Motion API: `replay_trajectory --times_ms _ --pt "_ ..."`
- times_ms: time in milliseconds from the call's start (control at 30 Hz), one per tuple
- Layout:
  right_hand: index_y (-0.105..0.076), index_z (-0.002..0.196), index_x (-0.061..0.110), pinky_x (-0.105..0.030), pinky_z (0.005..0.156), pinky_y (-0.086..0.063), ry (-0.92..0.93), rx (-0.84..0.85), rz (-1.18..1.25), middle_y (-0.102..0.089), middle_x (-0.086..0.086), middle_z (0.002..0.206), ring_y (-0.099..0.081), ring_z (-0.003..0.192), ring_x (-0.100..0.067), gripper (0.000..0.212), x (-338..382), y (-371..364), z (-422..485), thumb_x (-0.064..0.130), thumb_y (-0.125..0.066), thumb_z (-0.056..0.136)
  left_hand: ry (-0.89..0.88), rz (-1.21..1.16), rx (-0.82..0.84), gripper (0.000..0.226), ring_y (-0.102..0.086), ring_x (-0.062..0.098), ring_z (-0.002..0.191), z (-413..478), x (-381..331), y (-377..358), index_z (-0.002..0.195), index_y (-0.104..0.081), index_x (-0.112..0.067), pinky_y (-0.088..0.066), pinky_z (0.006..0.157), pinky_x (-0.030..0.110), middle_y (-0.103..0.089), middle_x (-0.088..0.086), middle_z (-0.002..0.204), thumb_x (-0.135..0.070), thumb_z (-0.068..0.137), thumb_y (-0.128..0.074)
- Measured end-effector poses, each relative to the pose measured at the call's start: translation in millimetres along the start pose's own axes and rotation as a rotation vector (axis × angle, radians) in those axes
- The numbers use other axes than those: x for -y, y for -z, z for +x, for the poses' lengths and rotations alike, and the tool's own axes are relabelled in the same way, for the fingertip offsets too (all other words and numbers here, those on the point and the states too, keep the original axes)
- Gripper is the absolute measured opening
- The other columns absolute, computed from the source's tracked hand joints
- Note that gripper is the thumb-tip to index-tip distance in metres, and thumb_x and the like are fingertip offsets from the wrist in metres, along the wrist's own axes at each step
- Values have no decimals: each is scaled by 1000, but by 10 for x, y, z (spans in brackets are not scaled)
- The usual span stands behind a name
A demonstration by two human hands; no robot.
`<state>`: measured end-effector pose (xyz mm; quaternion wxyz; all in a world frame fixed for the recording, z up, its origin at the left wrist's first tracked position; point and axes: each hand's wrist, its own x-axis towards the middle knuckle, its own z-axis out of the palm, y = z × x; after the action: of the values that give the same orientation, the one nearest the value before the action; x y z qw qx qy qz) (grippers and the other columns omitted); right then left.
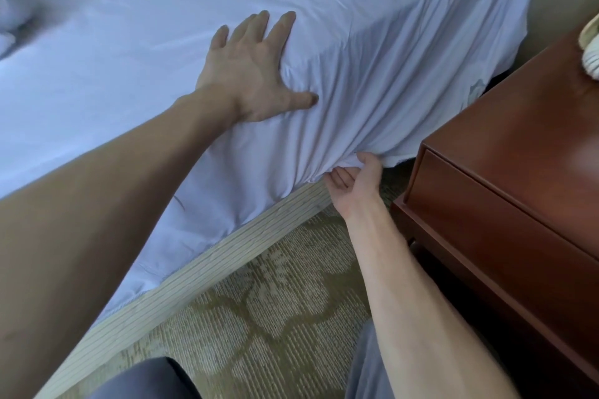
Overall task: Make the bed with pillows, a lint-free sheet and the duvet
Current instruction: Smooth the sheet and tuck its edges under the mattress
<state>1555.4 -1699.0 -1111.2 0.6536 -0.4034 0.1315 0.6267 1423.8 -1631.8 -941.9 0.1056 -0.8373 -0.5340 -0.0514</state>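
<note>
A white sheet (162,26) covers the mattress and drapes over its near side, wrinkled towards the corner. My left hand (249,71) lies flat on top of the sheet near the bed's edge, fingers spread and pressing down. My right hand (353,178) is at the sheet's lower hem beside the nightstand, palm up, with its fingers curled into a bunched fold of the fabric. Something white, perhaps a pillow (13,10), shows at the far left edge of the bed.
A pale striped bed base (227,253) runs below the sheet. A reddish-brown wooden nightstand (518,172) stands close on the right, with a cream corded object (591,45) on top. Patterned beige carpet (275,317) lies underfoot, and my grey-clad knees show at the bottom.
</note>
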Motion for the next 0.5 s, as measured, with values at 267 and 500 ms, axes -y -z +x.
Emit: replay_trajectory --times_ms 267,500 --pt "-64 109 1 -38 102 -54 69 -21 -73 -67 -14 113 -66 101 -23 31 5 -55 4 28 -56 95 -4 -8 -12 119 -13 24 157 15 24 -30 163 -9 -31 -9 126 51 -16 11 169 -89 69 -54" --pt "-56 125 -5 -40 103 -48 1 113 -53 -61 -21 119 -62 102 -29 52 101 0 29 39 -50 97 -12 4 -24 120 -14 25 156 20 29 -38 163 -9 -29 -11 126 53 -17 12 169 -89 69 -52"
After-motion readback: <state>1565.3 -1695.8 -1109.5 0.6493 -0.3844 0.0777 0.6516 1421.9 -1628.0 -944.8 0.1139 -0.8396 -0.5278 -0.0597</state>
